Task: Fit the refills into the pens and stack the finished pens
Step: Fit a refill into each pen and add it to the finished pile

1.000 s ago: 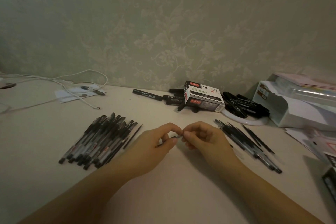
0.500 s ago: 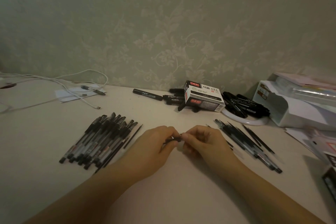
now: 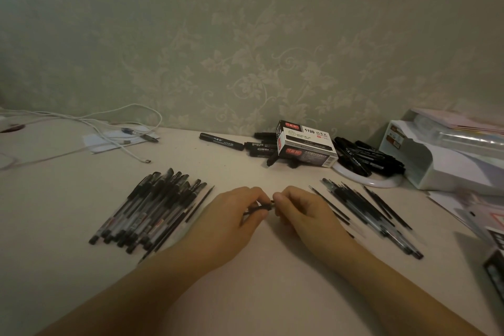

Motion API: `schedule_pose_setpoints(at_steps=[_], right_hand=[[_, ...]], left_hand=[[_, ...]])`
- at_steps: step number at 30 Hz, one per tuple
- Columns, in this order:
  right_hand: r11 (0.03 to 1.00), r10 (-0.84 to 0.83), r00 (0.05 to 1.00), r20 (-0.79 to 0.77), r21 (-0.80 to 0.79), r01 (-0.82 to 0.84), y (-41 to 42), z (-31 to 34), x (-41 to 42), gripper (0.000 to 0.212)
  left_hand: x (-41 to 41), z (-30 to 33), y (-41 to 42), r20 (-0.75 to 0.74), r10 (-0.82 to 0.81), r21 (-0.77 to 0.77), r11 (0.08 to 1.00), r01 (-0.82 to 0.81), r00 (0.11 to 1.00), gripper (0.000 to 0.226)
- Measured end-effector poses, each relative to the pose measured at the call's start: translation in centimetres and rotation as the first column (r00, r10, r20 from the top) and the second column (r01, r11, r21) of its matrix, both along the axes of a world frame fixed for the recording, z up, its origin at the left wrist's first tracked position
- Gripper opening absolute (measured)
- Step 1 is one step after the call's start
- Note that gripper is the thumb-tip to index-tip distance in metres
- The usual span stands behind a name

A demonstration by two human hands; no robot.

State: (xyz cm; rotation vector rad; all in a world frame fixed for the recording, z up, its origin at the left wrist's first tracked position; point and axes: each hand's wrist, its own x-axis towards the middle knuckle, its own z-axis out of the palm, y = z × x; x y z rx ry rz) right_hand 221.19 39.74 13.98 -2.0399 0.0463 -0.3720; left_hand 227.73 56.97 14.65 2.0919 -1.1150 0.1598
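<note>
Both hands meet over the middle of the pale tabletop, a little nearer than the two groups of pens. The left hand has its fingers curled round a thin dark pen, and the right hand pinches that pen's right end between thumb and fingertips. The pen lies almost level, its long axis running left to right and tilted slightly, with the right end a bit farther and higher than the left end, which dips out below the left fingers. Whether the piece at the right end is a refill or a tip is too small to tell. To the left, the stack of finished pens lies side by side, all slanting the same way, caps toward the far right and ends toward the near left. To the right, the loose refills and barrels fan out the opposite way, running from far left to near right. Farther back, a marker box printed 1120 sits among black markers, with more piled on a white dish. A white cable trails across the far left, and a white tray stands at the far right.
</note>
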Motion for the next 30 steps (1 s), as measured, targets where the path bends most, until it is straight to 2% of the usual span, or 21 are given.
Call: schedule_pose_setpoints(at_steps=[4, 5, 9, 12, 17, 20, 23, 26, 28, 30], right_hand=[[0.999, -0.024, 0.999, 0.027, -0.020, 0.025, 0.3, 0.0, 0.1, 0.051], [1.000, -0.018, 0.999, 0.027, -0.008, 0.018, 0.3, 0.0, 0.1, 0.048], [0.998, 0.052, 0.999, 0.016, 0.026, -0.052, 0.1, 0.0, 0.0, 0.013], [0.998, 0.058, 0.998, 0.004, -0.006, -0.058, -0.1, -0.2, 0.0, 0.021], [0.990, 0.104, 0.994, -0.020, 0.102, -0.101, -0.2, 0.3, 0.1, 0.034], [0.987, 0.102, 0.994, -0.033, 0.129, -0.097, -0.2, 0.6, 0.0, 0.034], [0.998, 0.027, 1.000, -0.004, 0.062, -0.027, 0.4, 0.5, -0.3, 0.026], [0.981, -0.134, 0.978, 0.159, -0.116, 0.153, 0.4, 0.3, -0.4, 0.015], [0.889, -0.222, 0.944, 0.243, -0.347, 0.298, 0.0, 0.3, -0.3, 0.009], [0.805, -0.239, 0.946, 0.220, -0.500, 0.320, -0.6, -0.2, -0.1, 0.026]], left_hand=[[-0.1, 0.1, -0.1, 0.005, -0.002, 0.000, 1.000, 0.002, 1.000, 0.013], [0.0, 0.1, 0.0, 0.002, 0.001, -0.010, 1.000, -0.001, 1.000, 0.012], [0.1, 0.0, 0.0, -0.038, 0.014, -0.039, 0.999, -0.016, 0.999, 0.011], [0.1, 0.1, 0.0, -0.042, -0.013, -0.040, 0.999, 0.011, 0.999, 0.012], [0.1, 0.7, 0.2, 0.052, -0.020, -0.039, 0.999, 0.022, 0.998, 0.011], [0.1, 1.0, 0.1, 0.108, -0.007, -0.035, 0.999, 0.011, 0.994, 0.009], [0.1, 0.8, 0.2, 0.080, 0.019, -0.057, 0.998, -0.015, 0.997, 0.009], [0.3, 0.5, 0.3, 0.038, 0.089, -0.055, 0.995, -0.087, 0.995, 0.011], [0.5, 0.3, 0.5, 0.012, 0.132, -0.045, 0.990, -0.131, 0.991, 0.013], [0.7, 0.3, 0.6, 0.010, 0.161, -0.037, 0.986, -0.161, 0.987, 0.014]])
